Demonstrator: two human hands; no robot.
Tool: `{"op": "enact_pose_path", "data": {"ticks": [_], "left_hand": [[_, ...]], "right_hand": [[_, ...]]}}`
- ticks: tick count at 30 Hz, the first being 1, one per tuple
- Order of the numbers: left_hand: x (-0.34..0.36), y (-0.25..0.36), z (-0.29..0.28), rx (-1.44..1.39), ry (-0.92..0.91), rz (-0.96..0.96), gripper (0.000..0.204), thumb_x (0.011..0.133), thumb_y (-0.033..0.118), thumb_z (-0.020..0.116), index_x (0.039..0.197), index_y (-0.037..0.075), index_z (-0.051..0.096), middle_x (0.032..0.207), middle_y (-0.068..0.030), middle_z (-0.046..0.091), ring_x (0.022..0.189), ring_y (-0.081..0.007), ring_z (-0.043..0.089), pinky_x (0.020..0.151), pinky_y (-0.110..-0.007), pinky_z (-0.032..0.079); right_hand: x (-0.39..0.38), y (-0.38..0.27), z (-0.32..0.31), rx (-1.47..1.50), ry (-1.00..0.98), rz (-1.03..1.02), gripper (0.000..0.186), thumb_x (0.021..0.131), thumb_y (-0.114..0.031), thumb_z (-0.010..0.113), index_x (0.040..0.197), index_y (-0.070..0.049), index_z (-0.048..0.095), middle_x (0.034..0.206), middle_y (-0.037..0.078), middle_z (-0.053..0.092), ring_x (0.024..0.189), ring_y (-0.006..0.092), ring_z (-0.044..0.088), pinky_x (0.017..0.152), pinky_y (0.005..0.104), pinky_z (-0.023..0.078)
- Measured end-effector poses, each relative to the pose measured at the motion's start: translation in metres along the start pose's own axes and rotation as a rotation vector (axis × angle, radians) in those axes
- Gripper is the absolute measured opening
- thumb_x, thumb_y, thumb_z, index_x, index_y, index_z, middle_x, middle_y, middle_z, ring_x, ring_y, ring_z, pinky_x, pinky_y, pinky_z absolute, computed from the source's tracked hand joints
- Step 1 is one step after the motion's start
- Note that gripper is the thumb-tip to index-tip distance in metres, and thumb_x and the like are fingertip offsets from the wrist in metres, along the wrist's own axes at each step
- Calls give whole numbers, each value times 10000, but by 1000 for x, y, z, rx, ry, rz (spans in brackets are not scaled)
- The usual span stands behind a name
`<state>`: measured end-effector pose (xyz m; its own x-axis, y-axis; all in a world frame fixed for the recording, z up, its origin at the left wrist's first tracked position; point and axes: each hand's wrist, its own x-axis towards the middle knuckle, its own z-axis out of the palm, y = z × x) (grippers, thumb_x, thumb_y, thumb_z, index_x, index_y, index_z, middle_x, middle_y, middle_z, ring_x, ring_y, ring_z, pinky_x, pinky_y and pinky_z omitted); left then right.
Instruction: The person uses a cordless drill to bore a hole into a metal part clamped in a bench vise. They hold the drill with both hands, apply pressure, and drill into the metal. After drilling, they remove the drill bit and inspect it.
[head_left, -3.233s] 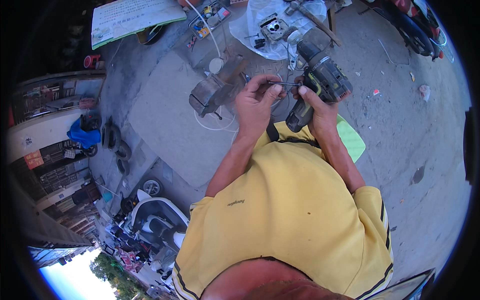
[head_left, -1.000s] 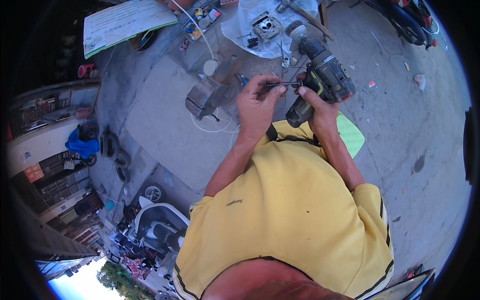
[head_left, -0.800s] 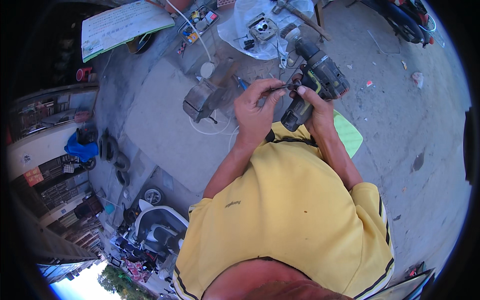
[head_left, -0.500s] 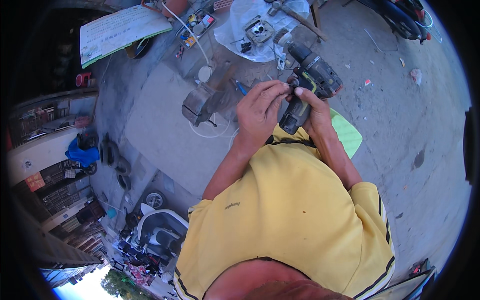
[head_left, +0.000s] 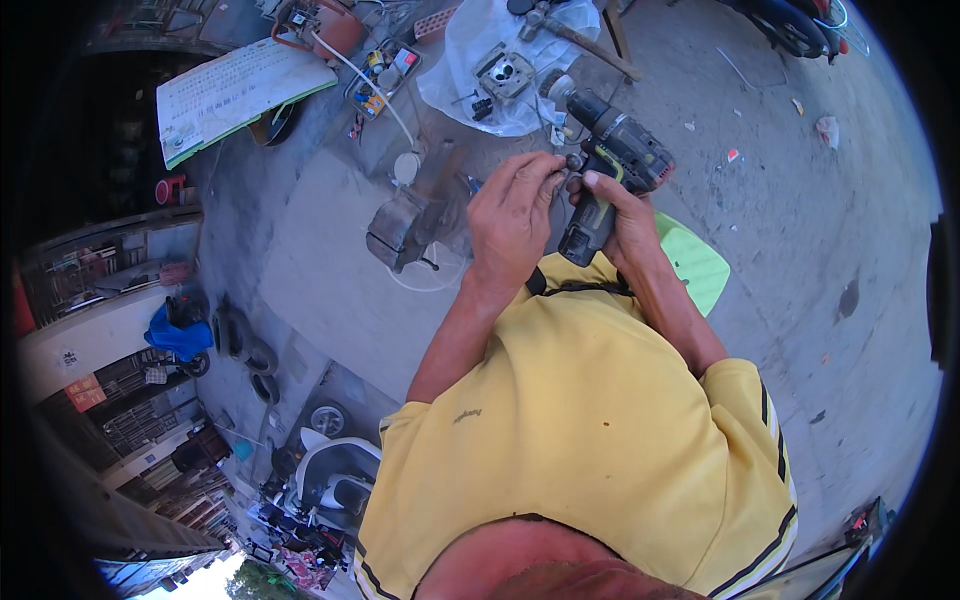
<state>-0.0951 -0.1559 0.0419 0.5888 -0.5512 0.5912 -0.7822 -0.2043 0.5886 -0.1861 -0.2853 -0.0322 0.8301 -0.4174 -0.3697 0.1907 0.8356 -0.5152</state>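
Observation:
My right hand is wrapped round the grip of a black and yellow-green cordless drill, with a round brush at its front end. The drill points toward the upper left, away from my body. Beside the grip, my left hand is closed, with thumb and fingertips pinched together. A small dark round metal piece shows at those fingertips, close to my right fingers. What kind of part it is, I cannot tell. Below my left hand stands a dark metal vise.
Beyond the drill, a clear plastic sheet bears an engine cylinder head and a hammer. A tray of small items lies left of it. Next to my right forearm is a light green stool. Tyres lie far left.
My left fingertips have drawn slightly left from the drill, so the small metal piece shows more. The drill stays in my right hand. The whole view has shifted a little.

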Motion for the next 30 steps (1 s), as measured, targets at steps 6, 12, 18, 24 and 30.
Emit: {"op": "enact_pose_path", "data": {"ticks": [6,12,18,24,30], "left_hand": [[4,-4,3,19,-28,21,188,910,-43,763,1091,-2,733,997,-142,747,871,-294,746,740,-377,594],[6,-5,5,27,-51,32,183,916,-33,765,1091,1,729,998,-140,749,874,-294,746,744,-375,592],[8,-5,5,17,-65,28,170,922,-24,764,1087,-2,725,991,-140,749,875,-303,745,748,-377,588],[10,-3,5,18,-72,26,160,924,-12,769,1077,-7,722,982,-139,748,867,-303,743,744,-379,584],[8,-5,4,26,-79,18,152,928,-2,772,1072,-8,723,971,-138,746,855,-304,740,733,-381,581]], "right_hand": [[0,0,4,-32,38,-28,379,902,-62,789,1233,27,629,962,125,728,825,223,711,749,345,591],[1,2,1,-39,50,-29,335,914,-89,786,1194,22,638,895,118,721,793,208,693,735,335,577],[-1,0,4,-49,62,-40,303,922,-93,776,1170,16,641,875,107,717,778,200,688,726,336,574],[-2,-1,6,-38,58,-40,297,922,-96,778,1164,13,643,868,107,717,770,199,688,727,334,574],[-2,1,6,-35,47,-38,302,920,-94,780,1163,14,638,870,107,716,776,199,692,730,334,576]]}}
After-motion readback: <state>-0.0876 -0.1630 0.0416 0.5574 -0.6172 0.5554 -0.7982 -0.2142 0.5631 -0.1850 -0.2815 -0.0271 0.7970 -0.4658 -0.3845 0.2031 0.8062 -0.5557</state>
